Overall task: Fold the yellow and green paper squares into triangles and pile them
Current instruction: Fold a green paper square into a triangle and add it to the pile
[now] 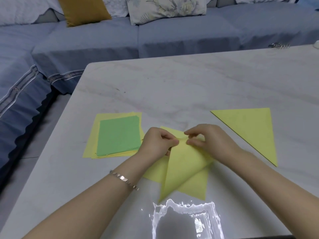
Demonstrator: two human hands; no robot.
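Note:
A yellow paper square (184, 171) lies in front of me on the marble table (172, 87), its near corner curled up and over toward the far corner. My left hand (158, 141) and my right hand (208, 138) both pinch the raised corner where it meets the far edge. To the left sits a stack of unfolded squares (119, 133), green on top with yellow sheets beneath. At the right lies a folded yellow triangle (252, 130), flat on the table.
A blue-grey sofa (103, 40) with a mustard cushion (82, 9) and a floral cushion (165, 7) wraps the table's far and left sides. A metal object (278, 45) rests at the far right edge. Bright glare (186, 219) marks the near tabletop.

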